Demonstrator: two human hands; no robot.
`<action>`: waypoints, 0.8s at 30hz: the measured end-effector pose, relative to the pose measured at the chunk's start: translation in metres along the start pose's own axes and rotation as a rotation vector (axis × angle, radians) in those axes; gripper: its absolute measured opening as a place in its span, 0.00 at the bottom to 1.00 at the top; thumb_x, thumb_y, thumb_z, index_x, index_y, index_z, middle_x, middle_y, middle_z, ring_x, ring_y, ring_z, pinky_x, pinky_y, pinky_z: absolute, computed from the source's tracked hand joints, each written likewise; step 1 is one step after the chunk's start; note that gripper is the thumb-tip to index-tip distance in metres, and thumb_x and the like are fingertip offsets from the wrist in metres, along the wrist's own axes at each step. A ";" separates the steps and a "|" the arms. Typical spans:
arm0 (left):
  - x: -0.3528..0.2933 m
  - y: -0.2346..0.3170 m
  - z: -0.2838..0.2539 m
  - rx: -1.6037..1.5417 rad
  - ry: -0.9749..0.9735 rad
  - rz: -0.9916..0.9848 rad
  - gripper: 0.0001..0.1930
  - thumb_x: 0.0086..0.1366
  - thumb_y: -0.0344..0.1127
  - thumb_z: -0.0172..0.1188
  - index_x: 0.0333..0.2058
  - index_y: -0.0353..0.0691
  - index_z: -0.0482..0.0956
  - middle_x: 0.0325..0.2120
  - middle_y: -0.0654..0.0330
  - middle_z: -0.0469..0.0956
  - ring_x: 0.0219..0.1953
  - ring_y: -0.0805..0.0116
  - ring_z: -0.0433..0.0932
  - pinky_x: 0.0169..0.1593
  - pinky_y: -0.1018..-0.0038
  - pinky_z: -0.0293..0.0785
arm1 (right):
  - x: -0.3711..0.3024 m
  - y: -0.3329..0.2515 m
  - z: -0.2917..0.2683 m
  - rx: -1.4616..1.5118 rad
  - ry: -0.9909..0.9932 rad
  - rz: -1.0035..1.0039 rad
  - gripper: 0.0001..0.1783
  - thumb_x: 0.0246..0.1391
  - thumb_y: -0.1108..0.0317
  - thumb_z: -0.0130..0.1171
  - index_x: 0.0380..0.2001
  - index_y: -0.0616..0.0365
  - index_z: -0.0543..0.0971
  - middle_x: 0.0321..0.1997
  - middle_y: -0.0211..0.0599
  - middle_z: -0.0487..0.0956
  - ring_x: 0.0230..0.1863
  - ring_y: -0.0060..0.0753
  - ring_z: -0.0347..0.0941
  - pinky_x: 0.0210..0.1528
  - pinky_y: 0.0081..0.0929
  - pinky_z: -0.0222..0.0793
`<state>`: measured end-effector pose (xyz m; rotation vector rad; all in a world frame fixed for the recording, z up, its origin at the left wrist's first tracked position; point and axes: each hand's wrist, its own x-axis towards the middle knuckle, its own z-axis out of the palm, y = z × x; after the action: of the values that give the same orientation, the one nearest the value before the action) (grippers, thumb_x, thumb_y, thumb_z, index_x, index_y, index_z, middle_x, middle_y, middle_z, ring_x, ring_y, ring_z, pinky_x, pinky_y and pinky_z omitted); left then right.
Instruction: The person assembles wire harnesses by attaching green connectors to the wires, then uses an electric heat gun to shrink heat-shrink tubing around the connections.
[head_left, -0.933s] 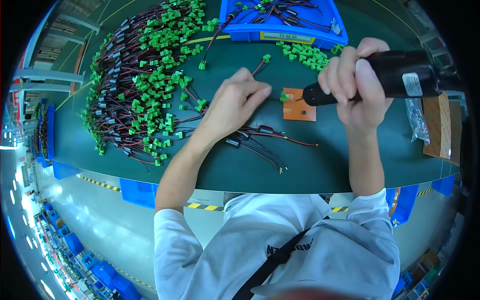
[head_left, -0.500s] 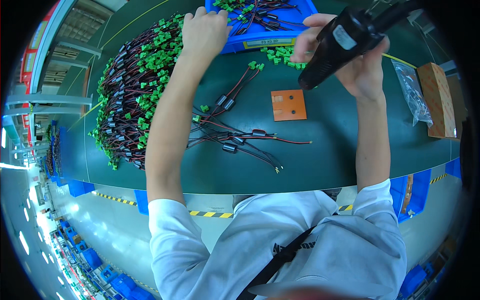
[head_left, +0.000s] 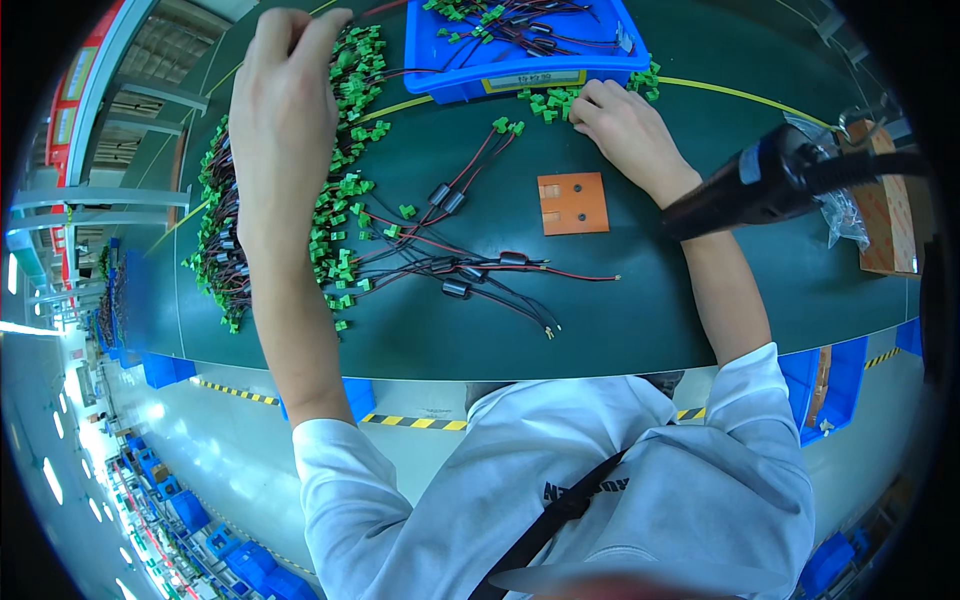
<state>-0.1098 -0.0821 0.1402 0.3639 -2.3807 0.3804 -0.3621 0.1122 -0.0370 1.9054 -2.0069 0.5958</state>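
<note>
My left hand [head_left: 285, 130] is over the pile of wire harnesses [head_left: 222, 255] at the left, its fingers bent and closed on a wire harness [head_left: 385, 8] whose red wire runs from the fingertips toward the blue bin [head_left: 530, 84]. My right hand [head_left: 630, 135] reaches to the green connectors [head_left: 548, 104] in front of the bin. Its fingers are curled down among them, and what they pinch is hidden. A black electric screwdriver [head_left: 745, 185] hangs over my right forearm. Between my arms lie an orange fixture plate [head_left: 573, 204] and several loose harnesses [head_left: 455, 270].
The bin holds more harnesses with green ends. A clear plastic bag [head_left: 845, 220] and a brown cardboard box [head_left: 885, 205] stand at the right of the green tabletop [head_left: 620, 320]. Blue crates [head_left: 835, 385] sit below the table's front edge.
My left hand has moved left from the bin, over the pile. My right hand has let go of the screwdriver and reached down to the green connectors; the screwdriver now hangs farther right.
</note>
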 end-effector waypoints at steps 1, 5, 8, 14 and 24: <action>-0.008 0.004 -0.005 -0.006 0.054 0.048 0.07 0.62 0.24 0.63 0.39 0.41 0.84 0.39 0.56 0.79 0.40 0.52 0.82 0.43 0.61 0.77 | 0.001 0.001 -0.002 -0.032 -0.004 -0.020 0.06 0.56 0.68 0.66 0.35 0.54 0.81 0.40 0.31 0.77 0.47 0.36 0.76 0.49 0.35 0.73; -0.065 0.031 0.023 -0.165 -0.135 0.202 0.06 0.60 0.31 0.67 0.35 0.45 0.81 0.32 0.61 0.74 0.37 0.61 0.78 0.40 0.64 0.71 | -0.002 -0.002 -0.009 -0.013 -0.023 -0.063 0.08 0.55 0.70 0.66 0.39 0.56 0.81 0.40 0.33 0.80 0.46 0.39 0.76 0.49 0.37 0.74; -0.102 0.061 0.040 -0.353 -0.314 0.128 0.08 0.63 0.30 0.68 0.41 0.40 0.84 0.32 0.60 0.77 0.37 0.58 0.79 0.41 0.63 0.72 | -0.008 -0.002 -0.006 0.291 0.145 0.010 0.10 0.60 0.72 0.67 0.44 0.58 0.81 0.42 0.31 0.83 0.45 0.32 0.80 0.49 0.32 0.76; -0.116 0.076 0.054 -0.620 -0.489 0.010 0.13 0.64 0.32 0.69 0.47 0.38 0.85 0.35 0.57 0.81 0.39 0.53 0.81 0.46 0.61 0.75 | -0.020 -0.008 -0.027 1.236 -0.035 0.455 0.15 0.67 0.74 0.64 0.55 0.62 0.81 0.46 0.31 0.83 0.45 0.20 0.80 0.49 0.22 0.77; -0.125 0.083 0.068 -0.765 -0.517 -0.074 0.09 0.66 0.37 0.69 0.37 0.37 0.86 0.31 0.56 0.82 0.36 0.52 0.81 0.44 0.60 0.74 | -0.031 -0.038 -0.025 1.323 -0.208 0.380 0.12 0.66 0.82 0.60 0.52 0.66 0.82 0.49 0.40 0.82 0.50 0.32 0.83 0.56 0.27 0.80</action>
<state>-0.0893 -0.0118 -0.0071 0.1954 -2.7642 -0.7362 -0.3239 0.1501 -0.0273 2.1486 -2.3208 2.3536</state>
